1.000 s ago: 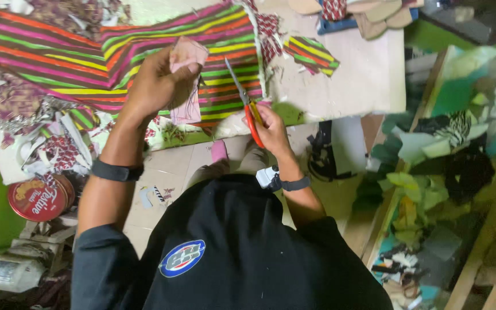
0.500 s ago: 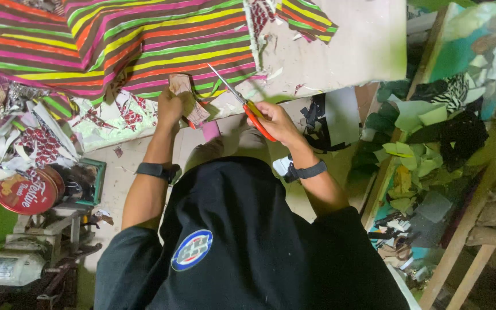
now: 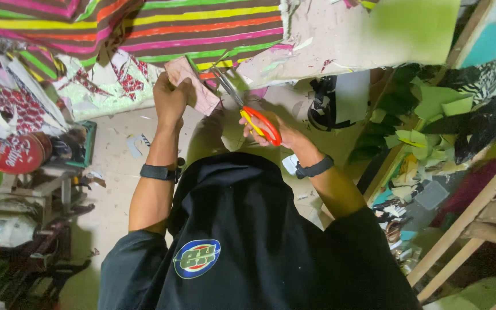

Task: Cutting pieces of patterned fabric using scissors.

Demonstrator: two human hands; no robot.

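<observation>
**Scissors at the pink scrap, blades angled up-left**

Your left hand (image 3: 170,97) pinched a pink fabric piece (image 3: 193,85) by its left edge, fingers closed on it. Your right hand (image 3: 274,133) had its fingers through the red-and-yellow handles of the scissors (image 3: 242,106) — grip closed around them. The scissors' long axis ran diagonally, tips pointing up-left into the scrap's right side, blades slightly parted. Both sat just below the striped cloth (image 3: 202,31) — above the pale counter (image 3: 116,155).
</observation>
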